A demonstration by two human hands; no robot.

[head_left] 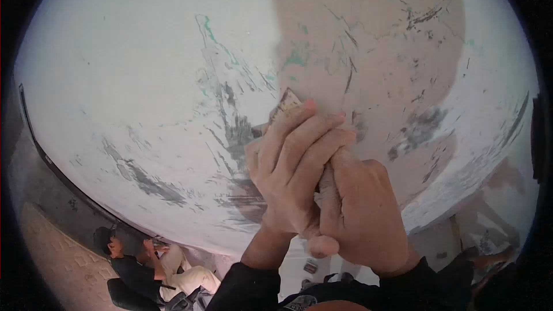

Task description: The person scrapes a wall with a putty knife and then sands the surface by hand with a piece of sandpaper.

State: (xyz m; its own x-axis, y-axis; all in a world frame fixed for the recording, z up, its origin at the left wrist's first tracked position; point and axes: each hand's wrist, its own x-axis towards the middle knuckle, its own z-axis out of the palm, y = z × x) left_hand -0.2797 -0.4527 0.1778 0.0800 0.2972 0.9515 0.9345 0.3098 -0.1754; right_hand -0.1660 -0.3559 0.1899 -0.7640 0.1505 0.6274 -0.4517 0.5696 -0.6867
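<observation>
Both my hands meet at the middle of the view, against a white, scuffed surface (150, 69). A scraper (290, 101) shows only its dusty, tan corner past my fingertips; most of it is hidden. Over it, my left hand (288, 161) presses with its fingers side by side. My right hand (366, 207) is closed in a fist just to the right, touching the left one, apparently around the handle, which is covered. Grey and greenish scraped patches (236, 129) lie beside and above my hands.
A person (138, 265) in a dark cap and shirt sits at the lower left. A dark strip (63, 175) runs along the surface's left edge. Another dark patch (423, 126) marks the surface at right, within a broad shadow. A small object (310, 266) lies below my hands.
</observation>
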